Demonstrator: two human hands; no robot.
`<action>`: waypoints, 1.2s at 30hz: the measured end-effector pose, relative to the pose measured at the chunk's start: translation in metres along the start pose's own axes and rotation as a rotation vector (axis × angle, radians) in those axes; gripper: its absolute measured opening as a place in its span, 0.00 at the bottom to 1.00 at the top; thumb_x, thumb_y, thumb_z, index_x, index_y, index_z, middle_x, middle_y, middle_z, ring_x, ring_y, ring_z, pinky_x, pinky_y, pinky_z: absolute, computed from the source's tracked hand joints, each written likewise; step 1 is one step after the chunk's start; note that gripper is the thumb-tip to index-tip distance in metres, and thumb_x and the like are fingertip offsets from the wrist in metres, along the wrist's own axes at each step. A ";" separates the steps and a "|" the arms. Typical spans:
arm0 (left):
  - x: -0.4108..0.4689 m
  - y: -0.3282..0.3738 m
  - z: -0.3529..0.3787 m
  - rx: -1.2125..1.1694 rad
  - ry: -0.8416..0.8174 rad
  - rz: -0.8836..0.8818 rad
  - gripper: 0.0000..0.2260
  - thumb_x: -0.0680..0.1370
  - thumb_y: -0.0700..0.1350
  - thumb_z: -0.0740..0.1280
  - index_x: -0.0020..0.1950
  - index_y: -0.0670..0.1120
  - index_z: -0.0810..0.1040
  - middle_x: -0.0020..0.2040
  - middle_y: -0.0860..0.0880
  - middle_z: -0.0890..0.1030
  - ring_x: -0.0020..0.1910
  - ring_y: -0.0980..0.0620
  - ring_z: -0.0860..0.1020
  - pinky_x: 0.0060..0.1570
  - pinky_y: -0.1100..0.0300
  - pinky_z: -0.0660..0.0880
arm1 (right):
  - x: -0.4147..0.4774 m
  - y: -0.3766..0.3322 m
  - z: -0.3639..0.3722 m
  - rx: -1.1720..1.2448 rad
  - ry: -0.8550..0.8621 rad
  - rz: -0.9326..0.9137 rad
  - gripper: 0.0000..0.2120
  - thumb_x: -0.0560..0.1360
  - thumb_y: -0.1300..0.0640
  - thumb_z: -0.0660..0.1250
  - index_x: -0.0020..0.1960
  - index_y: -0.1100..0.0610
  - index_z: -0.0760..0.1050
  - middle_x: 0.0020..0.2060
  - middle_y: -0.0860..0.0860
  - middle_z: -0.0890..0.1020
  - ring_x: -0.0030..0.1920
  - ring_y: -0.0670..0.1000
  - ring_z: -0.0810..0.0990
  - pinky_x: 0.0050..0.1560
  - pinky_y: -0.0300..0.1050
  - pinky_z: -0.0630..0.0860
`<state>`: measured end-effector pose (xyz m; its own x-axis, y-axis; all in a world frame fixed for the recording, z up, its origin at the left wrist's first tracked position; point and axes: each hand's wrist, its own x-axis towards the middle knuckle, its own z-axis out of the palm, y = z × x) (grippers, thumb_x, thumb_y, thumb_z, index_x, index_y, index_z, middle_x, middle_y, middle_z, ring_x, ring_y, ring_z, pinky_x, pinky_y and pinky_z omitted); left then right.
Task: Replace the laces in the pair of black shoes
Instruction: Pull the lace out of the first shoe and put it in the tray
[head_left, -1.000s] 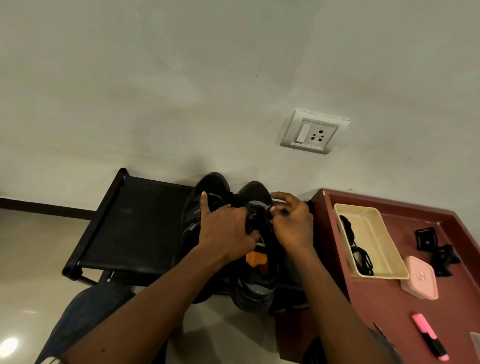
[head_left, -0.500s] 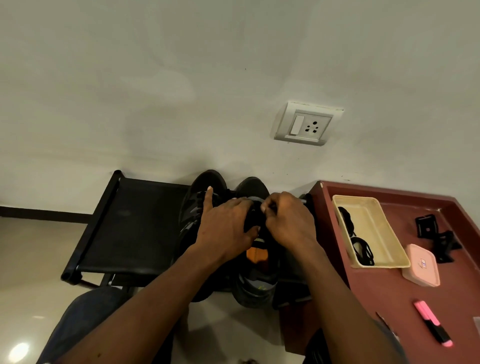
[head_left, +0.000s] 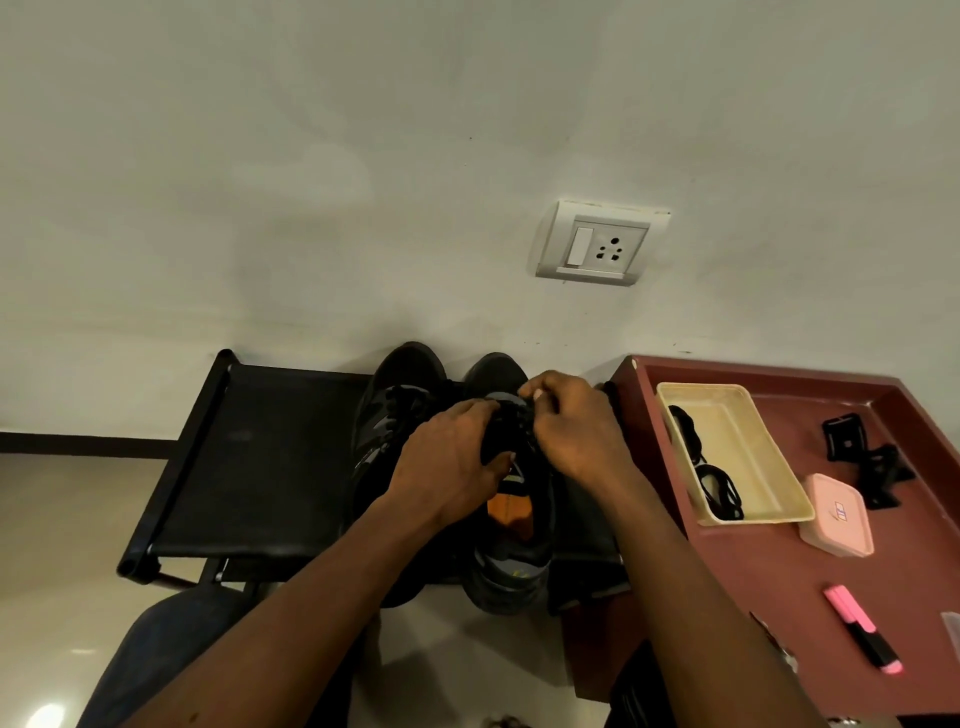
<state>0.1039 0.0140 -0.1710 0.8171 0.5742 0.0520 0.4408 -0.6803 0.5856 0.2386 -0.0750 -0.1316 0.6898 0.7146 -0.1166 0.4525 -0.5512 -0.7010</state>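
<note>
A plain room indoors: painted wall with socket (head_left: 602, 248), tiled floor (head_left: 62, 519), maroon table (head_left: 779, 597).

**Open room:** The left half of the black fabric rack (head_left: 260, 457) is bare, so it allows approach from the left.

**Rear:** Blocked. The toes of the left shoe (head_left: 405, 374) and right shoe (head_left: 511, 571) stand close against the wall (head_left: 311, 208). The wall socket (head_left: 602, 249) sits higher, well apart.

**Centre:** The left hand (head_left: 447, 462) and right hand (head_left: 576, 431) both grip the right shoe at its lacing and crowd it. The left shoe lies just beside.

**Right side:** The raised rim of the maroon worktop (head_left: 753, 597) stands just beside the right shoe. A cream tray (head_left: 737, 447), pink box (head_left: 836, 514), black clip (head_left: 862, 457) and pink highlighter (head_left: 862, 629) obstruct it. Bare surface lies between the box and the highlighter.
</note>
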 end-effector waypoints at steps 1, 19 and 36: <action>0.000 0.000 0.000 -0.003 0.000 -0.001 0.23 0.78 0.53 0.71 0.72 0.50 0.74 0.67 0.51 0.79 0.64 0.49 0.78 0.64 0.49 0.77 | -0.001 0.000 0.000 -0.085 -0.044 -0.024 0.06 0.83 0.56 0.66 0.54 0.49 0.82 0.42 0.43 0.81 0.39 0.40 0.79 0.37 0.33 0.71; 0.003 0.000 0.004 -0.032 0.025 0.003 0.26 0.79 0.54 0.70 0.76 0.49 0.72 0.69 0.50 0.78 0.67 0.50 0.77 0.69 0.50 0.74 | 0.002 0.006 -0.008 0.060 0.312 0.117 0.08 0.79 0.57 0.70 0.43 0.47 0.80 0.43 0.41 0.82 0.43 0.42 0.81 0.35 0.37 0.71; 0.005 -0.003 0.005 -0.037 -0.006 -0.031 0.21 0.79 0.53 0.71 0.70 0.50 0.75 0.63 0.50 0.79 0.61 0.50 0.77 0.65 0.51 0.76 | 0.001 0.006 -0.005 0.200 0.034 0.194 0.04 0.79 0.52 0.71 0.45 0.48 0.82 0.41 0.43 0.84 0.42 0.42 0.82 0.42 0.39 0.76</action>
<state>0.1084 0.0160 -0.1768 0.8057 0.5916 0.0287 0.4516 -0.6449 0.6165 0.2454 -0.0796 -0.1327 0.7728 0.5870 -0.2411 0.1915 -0.5780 -0.7933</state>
